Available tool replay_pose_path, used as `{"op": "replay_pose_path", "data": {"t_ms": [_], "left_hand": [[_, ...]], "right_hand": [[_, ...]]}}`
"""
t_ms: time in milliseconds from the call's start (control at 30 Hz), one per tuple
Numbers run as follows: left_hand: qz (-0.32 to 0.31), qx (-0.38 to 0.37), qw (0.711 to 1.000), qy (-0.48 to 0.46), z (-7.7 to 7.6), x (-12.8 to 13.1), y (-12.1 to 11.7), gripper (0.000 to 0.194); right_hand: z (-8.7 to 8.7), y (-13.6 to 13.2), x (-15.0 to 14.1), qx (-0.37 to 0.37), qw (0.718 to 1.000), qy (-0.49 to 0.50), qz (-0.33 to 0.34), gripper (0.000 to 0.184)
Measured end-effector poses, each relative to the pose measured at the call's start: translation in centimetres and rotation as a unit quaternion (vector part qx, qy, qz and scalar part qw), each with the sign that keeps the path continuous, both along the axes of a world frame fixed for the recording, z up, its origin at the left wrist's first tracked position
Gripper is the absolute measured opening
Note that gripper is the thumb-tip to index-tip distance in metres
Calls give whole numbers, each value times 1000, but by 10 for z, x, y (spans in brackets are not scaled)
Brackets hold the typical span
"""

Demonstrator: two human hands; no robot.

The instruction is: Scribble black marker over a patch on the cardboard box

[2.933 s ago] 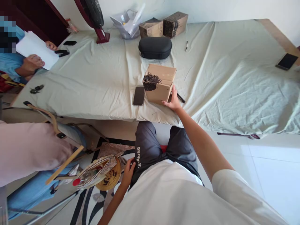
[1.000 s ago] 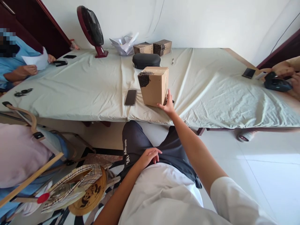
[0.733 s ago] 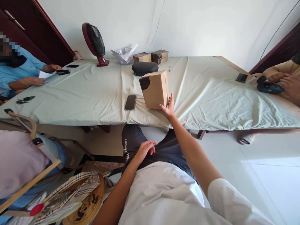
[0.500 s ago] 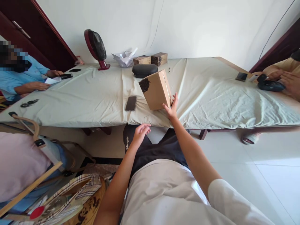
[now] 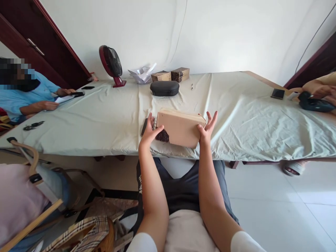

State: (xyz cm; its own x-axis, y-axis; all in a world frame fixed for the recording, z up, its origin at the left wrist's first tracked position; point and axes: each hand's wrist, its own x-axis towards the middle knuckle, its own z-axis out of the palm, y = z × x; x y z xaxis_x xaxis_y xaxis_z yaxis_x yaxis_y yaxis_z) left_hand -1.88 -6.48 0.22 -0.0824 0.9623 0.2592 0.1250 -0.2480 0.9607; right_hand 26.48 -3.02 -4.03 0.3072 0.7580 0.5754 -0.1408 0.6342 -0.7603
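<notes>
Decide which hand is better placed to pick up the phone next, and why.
Left, probably: the left hand is beside the phone, the right hand at the opposite end of the box. Both hold the box, so the left must first let go.

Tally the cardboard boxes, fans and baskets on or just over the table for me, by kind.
Cardboard boxes: 3 (held box, left back box, right back box)
Fans: 1 (fan)
Baskets: 1 (basket)
Total: 5
</notes>
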Motion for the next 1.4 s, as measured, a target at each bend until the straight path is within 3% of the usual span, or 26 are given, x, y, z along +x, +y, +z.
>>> {"op": "replay_pose_path", "data": {"t_ms": [133, 233, 367, 467, 600, 700, 1033, 1167, 1267, 1400], "left_hand": [[-87, -13, 996, -28, -36, 4, -12, 139], [-101, 53, 993, -10, -46, 7, -20, 145], [-109, 121, 985, 56, -38, 4, -22, 149], [-99, 159, 978, 90, -31, 1, -23, 153], [-85, 205, 972, 82, -26, 1, -25, 151], [-88, 220, 970, 60, -25, 1, -24, 149], [-53, 194, 979, 30, -32, 10, -20, 146], [-10, 163, 986, 21, -26, 25, -20, 150], [17, 147, 989, -10, -30, 39, -16, 156], [-26, 79, 995, -56, -40, 45, -13, 158]], "right_hand": [[8, -26, 20, 20, 995, -51, 85, 127], [5, -37, 40, -30, 982, -98, 159, 124], [0, -39, 55, -109, 962, -169, 184, 126], [1, -39, 54, -153, 952, -177, 199, 111], [4, -42, 44, -217, 940, -171, 199, 94], [3, -42, 37, -222, 945, -145, 193, 100], [-15, -27, 31, -167, 965, -77, 189, 112], [-11, -29, 20, -120, 977, -42, 172, 107], [-5, -33, 6, -145, 972, -28, 185, 107], [4, -35, -9, -160, 969, -32, 183, 116]]}}
